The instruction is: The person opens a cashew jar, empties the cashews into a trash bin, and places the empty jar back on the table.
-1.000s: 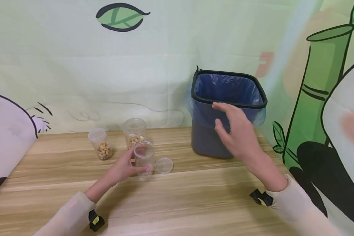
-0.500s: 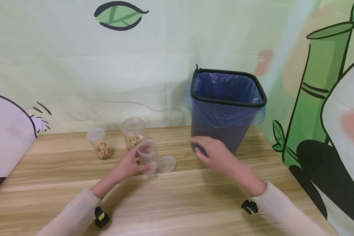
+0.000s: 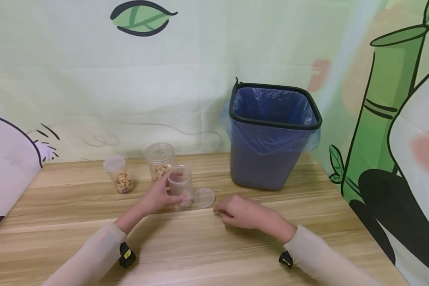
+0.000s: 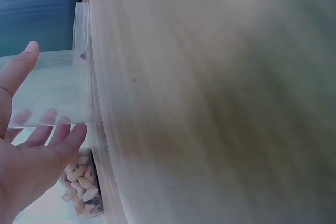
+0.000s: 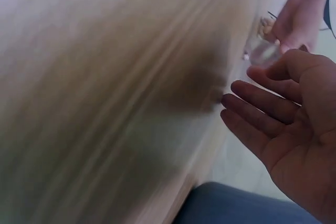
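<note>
Printed backdrop [image 3: 200,51] — pale green, with leaf, bamboo and panda figures — is filling the space behind the work. Wood-grain table [image 3: 193,254] is spreading below it. Grey bin [image 3: 261,167], black-rimmed, is standing at the back of the table, and a thin blue liner [image 3: 271,105] is lining it and hanging over its rim. Two pale sleeves [image 3: 93,254] are reaching in from the near side, one over each forearm. Left hand [image 3: 156,200] is grasping a clear jar, the thumb pressing on the near side and the fingers curving round the far one. Right hand [image 3: 240,213] is hovering low near the table, released, its fingers bending loosely with the tips just beside a loose lid. Wide lidded jar [image 3: 159,154] is standing behind the grasped one, partly hidden by it. Clear jar [image 3: 180,187] — the grasped piece — is standing upright between the wide jar and the loose lid, left of the bin. Narrow lidded jar [image 3: 116,170] is standing farther left, apart from the hands. Loose lid [image 3: 204,198], clear and round, is lying flat between the hands. Small black device [image 3: 127,256] is sitting at each wrist. Cashew-like nuts [image 3: 124,182] are filling the lower part of the narrow jar, and more are showing in the wide one.
</note>
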### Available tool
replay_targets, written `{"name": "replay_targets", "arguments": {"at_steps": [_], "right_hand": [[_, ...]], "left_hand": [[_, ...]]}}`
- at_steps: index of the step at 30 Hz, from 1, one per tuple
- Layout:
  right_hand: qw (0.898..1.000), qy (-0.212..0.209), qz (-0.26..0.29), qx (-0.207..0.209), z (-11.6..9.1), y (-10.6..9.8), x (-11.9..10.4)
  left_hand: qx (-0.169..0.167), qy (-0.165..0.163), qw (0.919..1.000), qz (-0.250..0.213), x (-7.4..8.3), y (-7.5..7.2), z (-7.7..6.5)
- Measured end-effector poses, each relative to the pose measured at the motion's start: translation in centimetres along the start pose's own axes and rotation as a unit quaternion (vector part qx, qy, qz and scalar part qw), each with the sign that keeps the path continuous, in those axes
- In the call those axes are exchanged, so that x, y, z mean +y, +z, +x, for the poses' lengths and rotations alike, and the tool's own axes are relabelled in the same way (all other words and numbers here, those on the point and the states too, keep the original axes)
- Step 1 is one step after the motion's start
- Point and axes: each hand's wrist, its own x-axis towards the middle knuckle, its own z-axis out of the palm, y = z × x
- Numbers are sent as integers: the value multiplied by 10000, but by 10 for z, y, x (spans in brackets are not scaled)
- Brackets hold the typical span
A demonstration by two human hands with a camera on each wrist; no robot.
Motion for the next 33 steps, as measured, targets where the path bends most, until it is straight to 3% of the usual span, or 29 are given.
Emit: {"name": "replay_targets", "arguments": {"at_steps": [5,11,19,27,33], "right_hand": [[9994,-188,-179,-222,8,7,-1],[9983,-416,-400,-57,13,8,4],[9992,-29,-321,-217,16,7,12],[9987,160,-293,-385,16,7,13],[9991,-13,-291,-305,16,5,14]], "left_hand": [[-16,-38,9999,117,-1,1,5],[13,-110,9998,187,1,3,12],[135,-196,9979,610,3,5,24],[196,-295,9981,509,0,8,24],[-104,-324,9983,477,2,1,18]]}}
